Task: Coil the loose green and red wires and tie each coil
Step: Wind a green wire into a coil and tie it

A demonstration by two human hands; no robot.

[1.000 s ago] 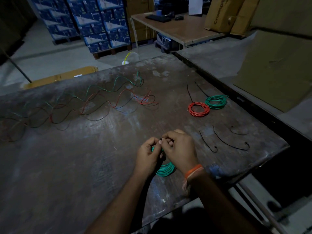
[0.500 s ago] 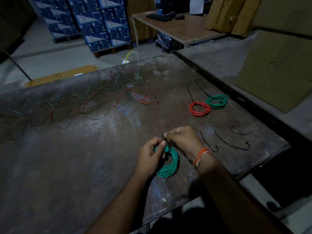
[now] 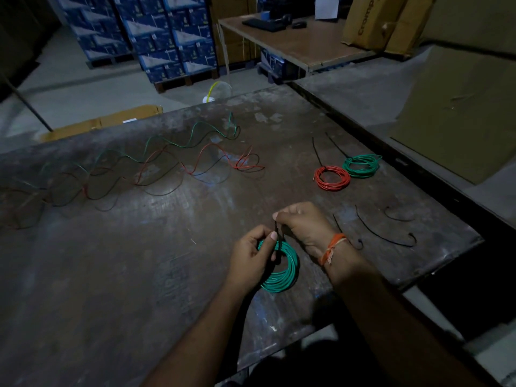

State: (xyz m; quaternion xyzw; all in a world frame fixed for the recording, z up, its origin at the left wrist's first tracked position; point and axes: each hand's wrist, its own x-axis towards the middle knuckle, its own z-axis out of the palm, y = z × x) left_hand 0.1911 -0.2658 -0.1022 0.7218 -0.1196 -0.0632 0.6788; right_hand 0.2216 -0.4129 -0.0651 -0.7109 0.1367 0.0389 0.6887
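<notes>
A green wire coil [image 3: 282, 277] lies on the dark worn table [image 3: 139, 275] near its front edge. My left hand [image 3: 251, 255] grips the coil's left side, thumb on top. My right hand [image 3: 304, 227] pinches a thin black tie [image 3: 277, 233] that wraps the coil's upper part. Loose green and red wires [image 3: 156, 169] lie in wavy tangles across the far left of the table. A tied red coil [image 3: 332, 177] and a tied green coil [image 3: 361, 165] sit side by side at the right, each with a black tie tail sticking up.
Three loose black ties [image 3: 385, 233] lie on the table right of my right hand. The table's right edge [image 3: 446, 258] drops to a lower grey surface. Blue boxes [image 3: 156, 37], a desk [image 3: 296, 43] and cardboard [image 3: 460, 107] stand beyond.
My hands have drawn apart, the right one moving up and away with the black tie end. More of the green coil shows between them.
</notes>
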